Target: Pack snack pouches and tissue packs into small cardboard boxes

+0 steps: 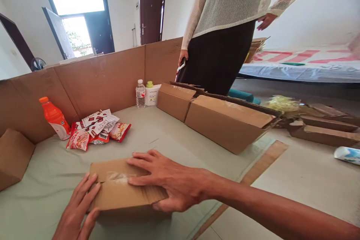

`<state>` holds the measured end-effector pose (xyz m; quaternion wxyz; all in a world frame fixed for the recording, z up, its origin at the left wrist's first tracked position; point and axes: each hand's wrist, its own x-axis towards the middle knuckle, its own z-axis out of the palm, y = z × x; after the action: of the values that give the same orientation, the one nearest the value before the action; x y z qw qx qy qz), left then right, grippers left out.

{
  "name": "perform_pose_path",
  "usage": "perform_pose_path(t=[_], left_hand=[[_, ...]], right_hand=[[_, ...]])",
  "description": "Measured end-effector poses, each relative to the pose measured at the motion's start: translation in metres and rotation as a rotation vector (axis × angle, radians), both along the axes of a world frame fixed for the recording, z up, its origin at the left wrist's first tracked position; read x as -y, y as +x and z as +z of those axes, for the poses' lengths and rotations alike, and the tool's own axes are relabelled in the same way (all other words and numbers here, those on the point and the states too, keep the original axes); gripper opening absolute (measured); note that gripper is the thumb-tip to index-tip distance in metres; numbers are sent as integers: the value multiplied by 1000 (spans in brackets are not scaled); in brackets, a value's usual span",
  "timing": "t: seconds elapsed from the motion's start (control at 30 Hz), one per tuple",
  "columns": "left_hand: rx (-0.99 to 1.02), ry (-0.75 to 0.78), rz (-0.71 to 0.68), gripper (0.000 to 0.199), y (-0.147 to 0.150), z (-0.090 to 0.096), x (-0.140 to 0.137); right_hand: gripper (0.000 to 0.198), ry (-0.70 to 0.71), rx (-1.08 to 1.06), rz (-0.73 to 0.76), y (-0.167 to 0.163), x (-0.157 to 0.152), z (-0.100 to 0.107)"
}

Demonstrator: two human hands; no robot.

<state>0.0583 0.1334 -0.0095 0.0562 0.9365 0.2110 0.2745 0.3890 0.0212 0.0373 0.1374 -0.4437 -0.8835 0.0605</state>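
Note:
A closed cardboard box (123, 195) with clear tape on its lid lies in front of me on the pale green cloth (194, 150). My right hand (171, 182) rests across its top, fingers spread, the thumb by the near right edge. Against the left end of the box is my left hand (78, 208), its fingers stretched out and their tips on the upper edge. Neither hand is wrapped round anything. Beyond the box is a pile of snack packets (98, 127), and an orange drink bottle (55, 119) stands tilted beside it.
Cardboard panels (104, 82) wall off the back. A water bottle (140, 94) and a white jug with a green cap (152, 95) stand there. Long cardboard boxes (219, 120) line the right edge. A person (230, 18) stands behind them, a phone in one hand.

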Motion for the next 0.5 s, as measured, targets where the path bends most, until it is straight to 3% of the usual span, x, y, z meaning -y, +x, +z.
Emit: perform_pose_path(t=[0.13,0.27,0.4,0.5], left_hand=[[-10,-130,-74,48,89,-2,-22],[-26,-253,-30,56,146,-31,-21],[-108,-200,9,63,140,-95,-13],[-76,-1,-4,59,111,-144,-9]], right_hand=[[69,-21,11,-263,53,21,-12],[57,66,67,-569,123,-1,-27],[53,208,24,-818,183,-54,-29],[67,259,-29,-902,214,-93,-29]])
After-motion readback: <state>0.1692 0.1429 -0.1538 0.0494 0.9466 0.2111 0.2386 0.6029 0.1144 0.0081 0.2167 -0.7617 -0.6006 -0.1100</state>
